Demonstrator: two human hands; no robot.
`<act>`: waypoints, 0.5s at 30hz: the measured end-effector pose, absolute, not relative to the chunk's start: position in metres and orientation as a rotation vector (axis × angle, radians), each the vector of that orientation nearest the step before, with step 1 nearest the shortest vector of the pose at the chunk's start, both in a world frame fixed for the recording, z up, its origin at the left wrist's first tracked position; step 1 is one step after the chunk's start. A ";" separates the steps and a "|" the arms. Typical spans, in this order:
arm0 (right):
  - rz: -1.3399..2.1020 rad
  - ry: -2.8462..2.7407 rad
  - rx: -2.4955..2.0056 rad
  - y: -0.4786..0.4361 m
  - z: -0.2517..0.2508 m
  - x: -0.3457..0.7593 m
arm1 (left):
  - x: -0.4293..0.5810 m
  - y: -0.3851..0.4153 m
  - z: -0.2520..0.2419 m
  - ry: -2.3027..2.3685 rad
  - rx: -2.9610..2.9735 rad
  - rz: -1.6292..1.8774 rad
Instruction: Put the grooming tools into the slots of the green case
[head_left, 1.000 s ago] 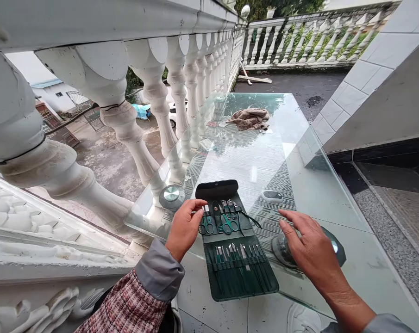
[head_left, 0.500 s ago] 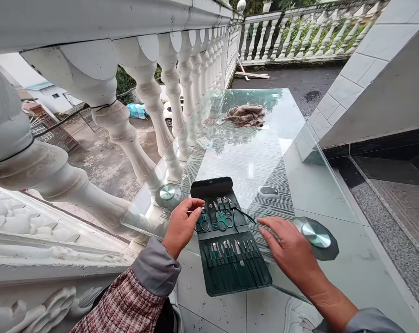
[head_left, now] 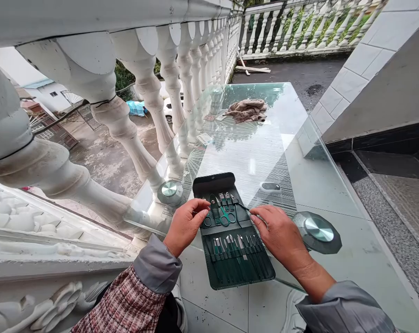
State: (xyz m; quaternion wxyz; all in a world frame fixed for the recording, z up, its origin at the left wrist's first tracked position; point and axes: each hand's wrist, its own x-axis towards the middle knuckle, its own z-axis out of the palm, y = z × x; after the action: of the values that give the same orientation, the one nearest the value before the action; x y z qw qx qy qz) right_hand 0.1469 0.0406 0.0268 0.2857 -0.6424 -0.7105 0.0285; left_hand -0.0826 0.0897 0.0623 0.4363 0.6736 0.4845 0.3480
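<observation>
A dark green manicure case lies unfolded on the glass table, its flap away from me. Small scissors, nail clippers and black-handled cuticle nippers sit in its upper panel. Slim metal tools fill the loops of the lower panel. At the upper panel's left edge, my left hand is closed, thumb and forefinger together; what they hold, if anything, is hidden. On the right, my right hand pinches the end of one nipper handle.
The glass table has round metal discs near its sides. Farther back lie a crumpled brown cloth, a small card and a white-and-dark oval device. A white balustrade runs along the left.
My right hand has moved left to the nipper handle and its fingers have closed there. My left hand has shifted slightly right over the case's edge. The view has tilted slightly.
</observation>
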 end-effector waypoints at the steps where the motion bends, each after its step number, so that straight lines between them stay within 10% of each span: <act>1: 0.081 -1.901 -1.712 0.041 0.027 0.147 | -0.082 0.090 0.062 1.207 1.681 0.868; 15: 0.306 -2.178 -1.326 0.017 0.038 0.157 | -0.081 0.091 0.064 1.228 1.702 0.856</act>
State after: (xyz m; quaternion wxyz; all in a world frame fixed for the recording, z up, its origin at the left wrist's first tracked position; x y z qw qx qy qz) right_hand 0.1575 0.0167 0.0382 0.2830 -0.4952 -0.8134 0.1141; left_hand -0.0807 0.0915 0.0638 0.4237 0.6802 0.4907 0.3421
